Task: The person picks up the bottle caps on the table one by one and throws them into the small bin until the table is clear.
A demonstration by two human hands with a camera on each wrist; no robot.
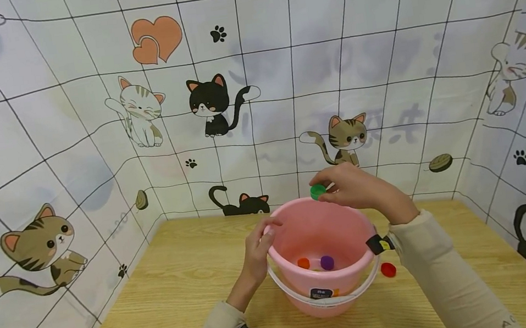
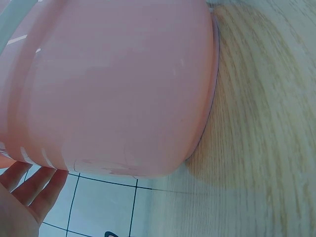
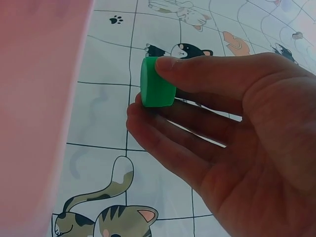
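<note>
A pink bucket with a white handle stands upright on the wooden table. My left hand grips its left rim; in the left wrist view, the fingers lie against the bucket's outer wall. Above the far rim, my right hand pinches a green bottle cap between thumb and fingers. The right wrist view shows the cap from its side, at the fingertips. Inside the bucket, an orange piece and a purple piece lie on the bottom; a yellowish bit there is mostly hidden.
A red cap lies on the table, right of the bucket. The bucket's white handle hangs down on the near side. Cat-printed, tile-patterned sheets stand behind the table and on both sides.
</note>
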